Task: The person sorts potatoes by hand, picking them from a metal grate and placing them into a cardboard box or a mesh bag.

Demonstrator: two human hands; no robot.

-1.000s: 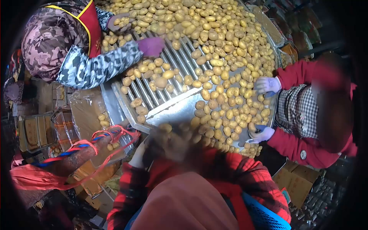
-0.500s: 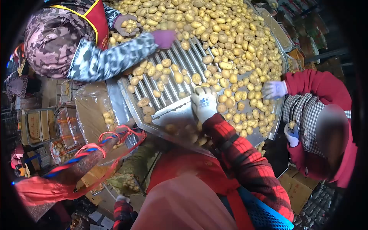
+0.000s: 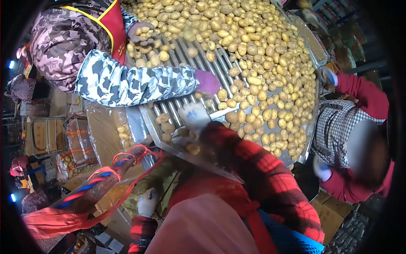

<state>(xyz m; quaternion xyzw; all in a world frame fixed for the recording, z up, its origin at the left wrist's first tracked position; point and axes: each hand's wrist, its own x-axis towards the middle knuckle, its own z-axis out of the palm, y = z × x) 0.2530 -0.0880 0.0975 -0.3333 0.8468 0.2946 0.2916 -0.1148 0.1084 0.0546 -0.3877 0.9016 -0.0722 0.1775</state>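
My right hand, in a white glove with a red plaid sleeve, reaches over the near edge of the metal roller sorting table. It lies palm down among a few loose potatoes and is blurred by motion, with nothing visibly gripped. Low down, my left hand, also in a white glove, hangs beside a greenish sack opening below the table edge. Its fingers are curled and I cannot tell whether they hold anything. A big heap of potatoes covers the far and right side of the table.
A co-worker's cow-print sleeve and purple glove stretch across the rollers just beyond my right hand. Another person in red with a checked apron stands at the right. Red net sacks, crates and cardboard boxes crowd the floor.
My right hand has slid left along the table's near edge. My left hand has risen into view by the sack. The co-worker's purple glove swept down across the rollers toward my right hand.
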